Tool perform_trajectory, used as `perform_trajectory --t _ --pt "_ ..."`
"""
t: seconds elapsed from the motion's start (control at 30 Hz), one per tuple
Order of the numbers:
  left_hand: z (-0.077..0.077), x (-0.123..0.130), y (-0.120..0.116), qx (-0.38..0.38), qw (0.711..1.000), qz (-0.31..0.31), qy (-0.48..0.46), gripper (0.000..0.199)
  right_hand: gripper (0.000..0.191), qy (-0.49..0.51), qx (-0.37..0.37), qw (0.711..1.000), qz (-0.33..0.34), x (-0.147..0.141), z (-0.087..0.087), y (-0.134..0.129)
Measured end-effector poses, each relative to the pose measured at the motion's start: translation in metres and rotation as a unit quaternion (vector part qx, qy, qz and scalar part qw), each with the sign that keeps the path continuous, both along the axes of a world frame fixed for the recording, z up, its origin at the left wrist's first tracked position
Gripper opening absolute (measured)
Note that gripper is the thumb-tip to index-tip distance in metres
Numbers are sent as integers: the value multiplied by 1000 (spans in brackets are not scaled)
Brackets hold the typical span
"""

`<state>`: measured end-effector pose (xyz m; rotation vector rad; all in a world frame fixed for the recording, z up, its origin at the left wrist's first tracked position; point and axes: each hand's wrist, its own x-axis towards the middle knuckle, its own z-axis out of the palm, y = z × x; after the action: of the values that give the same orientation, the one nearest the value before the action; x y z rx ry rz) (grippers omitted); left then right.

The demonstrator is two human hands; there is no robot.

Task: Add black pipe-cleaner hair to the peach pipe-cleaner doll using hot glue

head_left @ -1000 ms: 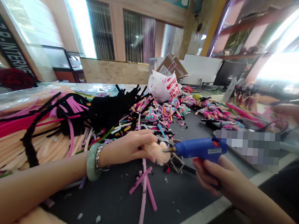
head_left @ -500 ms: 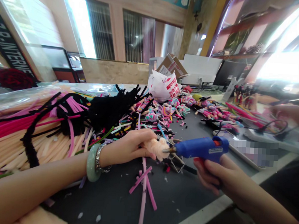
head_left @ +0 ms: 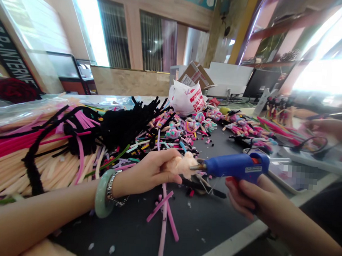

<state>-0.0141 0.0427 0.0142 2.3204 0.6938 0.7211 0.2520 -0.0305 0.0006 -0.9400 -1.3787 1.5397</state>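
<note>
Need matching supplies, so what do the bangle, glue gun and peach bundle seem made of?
The bangle looks like polished pale green stone, perhaps jade: glossy, cloudy. The glue gun looks like glossy blue plastic, its nozzle brassy metal. The peach bundle seems fuzzy chenille, going by its fluffy surface.

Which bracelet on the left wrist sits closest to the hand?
The silver-coloured link bracelet: it lies next to the left hand, while the pale green stone bangle sits farther up the arm.
</note>
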Motion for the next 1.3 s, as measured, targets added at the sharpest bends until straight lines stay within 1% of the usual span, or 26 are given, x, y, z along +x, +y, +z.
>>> perform_trajectory --t 0.2,0.37,0.43,0.5,0.63,0.77,0.9,1.07,1.3 --pt "1 3 -4 -18 1000 22 -5 30 35 16 0 1000 -9 4 -2 1" --pt "-3 4 -4 -84 996 5 -30 30 36 19 -4 1000 -15 5 -1 1" --pt "-4 3 -4 -96 995 5 -29 32 35 22 -2 1000 -16 6 -1 2" --pt "-3 3 -4 -95 995 5 -24 35 34 24 1 1000 -18 6 -1 2" --pt "-1 3 -4 -96 995 -17 -28 38 35 31 -9 999 -35 8 2 1" --pt "-1 5 -5 -119 992 -32 -38 42 36 34 -15 998 -43 7 8 -1" --pt "-3 5 -5 -134 988 -54 -47 44 37 27 -9 999 -41 6 7 -2" --pt "-3 4 -4 -129 989 -69 -37 38 36 6 4 999 -34 6 4 -2" --pt "-2 6 -5 -118 989 -80 -38 29 37 -27 1 998 -53 3 14 -5"
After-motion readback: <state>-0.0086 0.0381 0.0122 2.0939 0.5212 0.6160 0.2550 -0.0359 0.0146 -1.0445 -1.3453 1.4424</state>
